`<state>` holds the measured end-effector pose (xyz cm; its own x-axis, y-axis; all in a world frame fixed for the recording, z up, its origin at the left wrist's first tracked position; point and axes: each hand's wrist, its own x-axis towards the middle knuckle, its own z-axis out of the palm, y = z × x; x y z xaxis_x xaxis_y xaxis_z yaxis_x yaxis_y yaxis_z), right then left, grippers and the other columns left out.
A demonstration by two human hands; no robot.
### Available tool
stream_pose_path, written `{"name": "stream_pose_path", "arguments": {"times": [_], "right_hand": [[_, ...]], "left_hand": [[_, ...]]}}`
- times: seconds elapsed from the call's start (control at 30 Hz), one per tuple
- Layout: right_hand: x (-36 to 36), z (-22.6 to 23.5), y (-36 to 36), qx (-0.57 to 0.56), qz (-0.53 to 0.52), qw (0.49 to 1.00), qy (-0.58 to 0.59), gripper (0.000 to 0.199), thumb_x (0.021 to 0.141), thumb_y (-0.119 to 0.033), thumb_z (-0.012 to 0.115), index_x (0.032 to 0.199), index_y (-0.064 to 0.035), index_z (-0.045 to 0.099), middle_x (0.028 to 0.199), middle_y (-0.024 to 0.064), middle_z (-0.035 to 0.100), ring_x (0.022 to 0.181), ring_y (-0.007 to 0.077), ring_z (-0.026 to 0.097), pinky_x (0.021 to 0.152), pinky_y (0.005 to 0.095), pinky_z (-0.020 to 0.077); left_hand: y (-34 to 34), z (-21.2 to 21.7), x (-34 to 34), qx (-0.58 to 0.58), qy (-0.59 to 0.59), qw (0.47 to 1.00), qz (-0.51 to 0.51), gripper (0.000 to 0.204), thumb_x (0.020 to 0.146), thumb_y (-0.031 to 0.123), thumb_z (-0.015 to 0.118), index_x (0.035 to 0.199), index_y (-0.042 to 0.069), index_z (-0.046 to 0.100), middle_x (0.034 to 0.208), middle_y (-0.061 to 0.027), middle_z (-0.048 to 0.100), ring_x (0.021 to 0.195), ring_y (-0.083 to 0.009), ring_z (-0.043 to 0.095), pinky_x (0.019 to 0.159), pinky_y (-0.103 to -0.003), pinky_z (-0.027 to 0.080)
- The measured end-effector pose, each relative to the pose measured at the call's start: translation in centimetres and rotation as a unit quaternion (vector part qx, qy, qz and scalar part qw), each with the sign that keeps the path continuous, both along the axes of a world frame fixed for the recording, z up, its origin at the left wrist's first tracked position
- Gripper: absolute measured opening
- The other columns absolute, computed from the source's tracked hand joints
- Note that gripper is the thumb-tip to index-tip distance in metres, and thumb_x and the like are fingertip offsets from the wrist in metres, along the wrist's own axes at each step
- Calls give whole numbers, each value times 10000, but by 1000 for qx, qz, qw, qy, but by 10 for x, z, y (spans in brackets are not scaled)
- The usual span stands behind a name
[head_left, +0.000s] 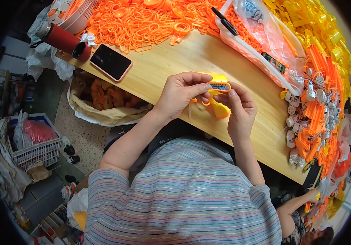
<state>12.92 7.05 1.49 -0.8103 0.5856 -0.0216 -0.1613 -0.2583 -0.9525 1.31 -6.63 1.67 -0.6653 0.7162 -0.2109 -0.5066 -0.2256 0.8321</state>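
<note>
- The edge of the surface (265, 132) hid part of a sack (102, 118) of orange pieces.
- The left hand (177, 93) had its grip pinched on a yellow toy (220, 108), covering part of it.
- The toy was between both hands, over the surface, its label hard to read.
- The right hand (241, 107) held the label's orange rim.
- A co-worker's hand (312, 195) was too small to make out clearly.

I see a grey shirt (183, 196) with thin multicoloured stripes and short sleeves (108, 188). Left hand (178, 94) and right hand (241, 110) are bare.
</note>
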Motion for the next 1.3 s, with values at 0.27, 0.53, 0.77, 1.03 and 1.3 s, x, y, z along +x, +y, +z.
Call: {"name": "stream_pose_path", "arguments": {"times": [0.27, 0.53, 0.77, 1.03, 1.3], "right_hand": [[-3, 0, 4, 10, -36, 999, -7, 238, 934, -74, 620, 1150, 24, 613, 1000, 120, 683, 839, 176, 690, 746, 295, 581], [-1, -2, 19, -223, 19, 975, -3, 228, 885, -29, 671, 1105, -38, 615, 933, 64, 662, 759, 99, 616, 638, 238, 508], [-1, 7, 2, -66, -79, 992, 68, 284, 855, 49, 676, 1094, -53, 563, 913, 72, 654, 756, 102, 594, 617, 228, 467], [4, -3, -1, 570, -100, 796, 177, 467, 750, 98, 750, 1137, -42, 529, 948, 105, 715, 723, 190, 582, 638, 265, 477], [0, -13, 4, 487, -73, 857, 153, 472, 795, 95, 698, 1212, -28, 513, 1119, 130, 659, 974, 248, 613, 856, 331, 483]], "left_hand": [[0, 1, -1, 15, 29, 999, -3, 228, 901, -13, 629, 1124, -58, 640, 927, -115, 676, 758, -144, 661, 724, -261, 574], [1, 4, 3, 17, 87, 996, 12, 214, 897, -18, 631, 1109, -48, 640, 916, -106, 669, 768, -132, 651, 713, -253, 566], [8, 0, 14, 73, -43, 996, 28, 261, 918, 31, 628, 1171, -15, 585, 1025, -108, 658, 816, -150, 660, 742, -268, 565], [9, 8, 32, 138, -225, 963, -52, 235, 961, 181, 613, 1146, 36, 629, 1011, -42, 676, 951, -117, 640, 834, -281, 520], [9, 17, 7, -19, 104, 994, -12, 264, 859, 36, 708, 1106, -21, 636, 974, -81, 683, 823, -130, 658, 724, -269, 544]]}}
